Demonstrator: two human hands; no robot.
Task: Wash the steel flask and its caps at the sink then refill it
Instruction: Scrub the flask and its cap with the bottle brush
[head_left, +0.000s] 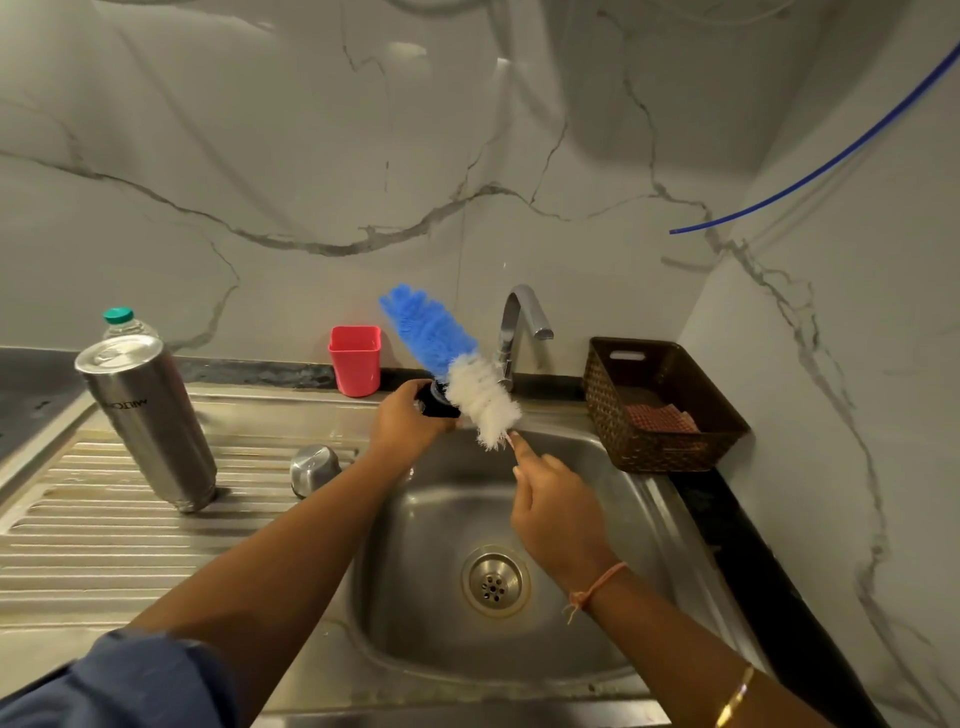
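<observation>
Your blue sleeve (119, 680) sits lowest in view, on the left arm, and both bare forearms reach forward over the sink (618, 483). Your left hand (408, 418) is curled round a small black cap (439, 408), holding it above the basin's far rim. Your right hand (556, 514), nearer you and to the right of the left, pinches the thin handle of a bottle brush (467, 384). The brush's long axis runs from that right hand up and away to the left. Its white bristles lie against the cap and its blue tip reaches beyond it. The steel flask (148, 415) stands on end on the drainboard, well to the left of your left hand. A domed steel cap (314, 467) lies between them, just left of your left forearm. Your left hand is the nearer to both.
</observation>
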